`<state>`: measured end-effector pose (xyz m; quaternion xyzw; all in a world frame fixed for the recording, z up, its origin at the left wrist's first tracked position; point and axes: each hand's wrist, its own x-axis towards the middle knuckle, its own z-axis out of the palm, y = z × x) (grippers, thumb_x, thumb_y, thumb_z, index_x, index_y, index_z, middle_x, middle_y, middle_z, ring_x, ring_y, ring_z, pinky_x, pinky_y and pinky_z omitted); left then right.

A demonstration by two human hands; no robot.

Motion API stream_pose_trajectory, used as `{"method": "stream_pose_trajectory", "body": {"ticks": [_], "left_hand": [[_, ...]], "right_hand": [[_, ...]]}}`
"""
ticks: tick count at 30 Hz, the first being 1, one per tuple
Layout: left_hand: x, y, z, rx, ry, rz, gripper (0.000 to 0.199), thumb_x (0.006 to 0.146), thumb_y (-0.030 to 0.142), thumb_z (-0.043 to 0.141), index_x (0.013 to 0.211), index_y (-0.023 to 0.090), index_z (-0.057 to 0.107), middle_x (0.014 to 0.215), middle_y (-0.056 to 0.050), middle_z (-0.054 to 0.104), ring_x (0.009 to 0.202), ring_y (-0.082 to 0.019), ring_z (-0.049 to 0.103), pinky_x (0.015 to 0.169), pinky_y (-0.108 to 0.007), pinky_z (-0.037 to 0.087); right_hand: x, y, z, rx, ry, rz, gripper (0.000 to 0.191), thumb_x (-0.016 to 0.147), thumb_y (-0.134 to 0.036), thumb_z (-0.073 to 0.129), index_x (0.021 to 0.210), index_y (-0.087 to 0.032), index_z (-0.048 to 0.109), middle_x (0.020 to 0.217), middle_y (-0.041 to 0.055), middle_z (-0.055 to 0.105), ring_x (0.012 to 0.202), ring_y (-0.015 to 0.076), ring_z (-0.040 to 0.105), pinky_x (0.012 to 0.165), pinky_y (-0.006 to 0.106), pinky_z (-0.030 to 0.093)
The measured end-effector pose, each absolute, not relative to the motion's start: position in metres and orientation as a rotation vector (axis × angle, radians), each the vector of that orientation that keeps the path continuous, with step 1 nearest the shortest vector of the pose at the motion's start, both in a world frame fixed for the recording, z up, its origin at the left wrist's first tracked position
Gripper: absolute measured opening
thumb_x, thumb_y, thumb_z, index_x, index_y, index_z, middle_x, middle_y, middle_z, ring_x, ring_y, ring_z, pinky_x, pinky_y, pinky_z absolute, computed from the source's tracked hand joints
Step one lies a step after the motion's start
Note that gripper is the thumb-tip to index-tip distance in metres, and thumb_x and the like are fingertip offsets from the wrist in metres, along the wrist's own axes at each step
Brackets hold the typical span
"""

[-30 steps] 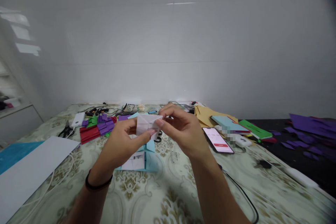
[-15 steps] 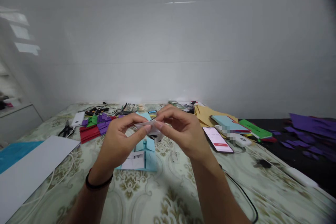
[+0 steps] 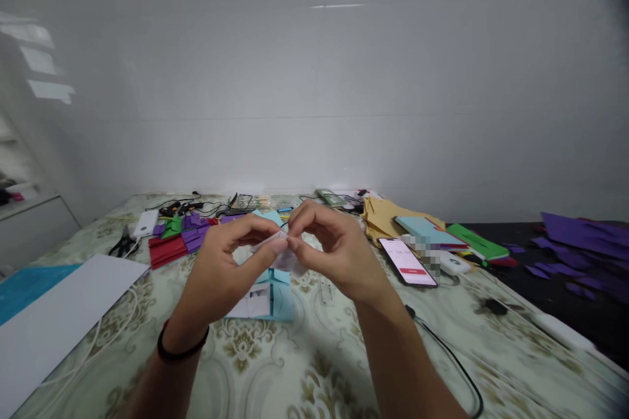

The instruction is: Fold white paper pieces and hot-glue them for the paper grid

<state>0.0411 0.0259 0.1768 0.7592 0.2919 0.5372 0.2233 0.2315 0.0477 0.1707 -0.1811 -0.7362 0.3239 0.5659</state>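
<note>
A small piece of white paper point(image 3: 289, 263) is pinched between my two hands above the table. My left hand point(image 3: 230, 268) grips its left side between thumb and forefinger, a dark band around that wrist. On the other side my right hand point(image 3: 339, 249) closes thumb and fingertips on the paper, close to the left thumb. The fingers partly cover the paper, so its exact folds cannot be made out. Below and behind the hands lies a light blue folded paper piece point(image 3: 282, 301) with white paper point(image 3: 255, 301) on it, partly hidden by my left hand.
Red folded papers point(image 3: 168, 251), purple pieces point(image 3: 194, 236) and black pliers point(image 3: 124, 242) lie left. A large white sheet point(image 3: 73, 321) covers the near left. At right are a phone point(image 3: 407, 262), yellow paper point(image 3: 393, 215), a green folded piece point(image 3: 476, 242) and a black cable point(image 3: 447, 350).
Both hands stay pinched on the white paper. The paper has turned, its loose part now hanging below the fingers. My right hand has shifted slightly left, fingertips closer to the left thumb.
</note>
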Motion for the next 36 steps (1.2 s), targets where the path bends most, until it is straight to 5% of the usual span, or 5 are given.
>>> {"method": "stream_pose_trajectory", "body": {"ticks": [9, 14, 23, 36], "left_hand": [[0.0392, 0.0327, 0.1755, 1.818, 0.847, 1.842, 0.002, 0.092, 0.02, 0.075, 0.09, 0.021, 0.075, 0.083, 0.002, 0.077, 0.073, -0.01, 0.072, 0.067, -0.015, 0.056], [0.0387, 0.0314, 0.1767, 1.772, 0.778, 1.818, 0.001, 0.093, 0.022, 0.075, 0.093, 0.022, 0.076, 0.088, 0.0, 0.079, 0.081, -0.013, 0.075, 0.075, -0.019, 0.06], [0.0349, 0.0292, 0.1795, 2.002, 0.928, 1.415, 0.009, 0.089, 0.026, 0.077, 0.083, 0.021, 0.081, 0.079, 0.0, 0.08, 0.071, -0.014, 0.072, 0.065, -0.02, 0.054], [0.0343, 0.0277, 0.177, 2.119, 0.916, 1.618, 0.009, 0.088, 0.019, 0.075, 0.079, 0.02, 0.078, 0.075, 0.001, 0.073, 0.065, -0.012, 0.061, 0.058, -0.022, 0.045]], "right_hand": [[0.2294, 0.0471, 0.1756, -0.521, -1.63, 0.844, 0.014, 0.094, -0.033, 0.07, 0.088, -0.021, 0.07, 0.084, 0.0001, 0.066, 0.077, 0.0134, 0.061, 0.071, 0.027, 0.049], [0.2312, 0.048, 0.1741, -0.58, -1.694, 0.777, 0.011, 0.09, -0.027, 0.074, 0.082, -0.02, 0.071, 0.078, -0.0005, 0.068, 0.073, 0.0138, 0.062, 0.069, 0.028, 0.047], [0.2308, 0.0428, 0.1763, -0.583, -1.78, 0.585, 0.008, 0.085, -0.015, 0.069, 0.079, -0.02, 0.069, 0.077, -0.0006, 0.067, 0.075, 0.0149, 0.059, 0.071, 0.03, 0.046], [0.2352, 0.0461, 0.1754, -0.483, -1.763, 0.66, 0.012, 0.081, -0.009, 0.068, 0.078, -0.021, 0.067, 0.076, -0.0028, 0.064, 0.073, 0.013, 0.057, 0.069, 0.028, 0.045]]}}
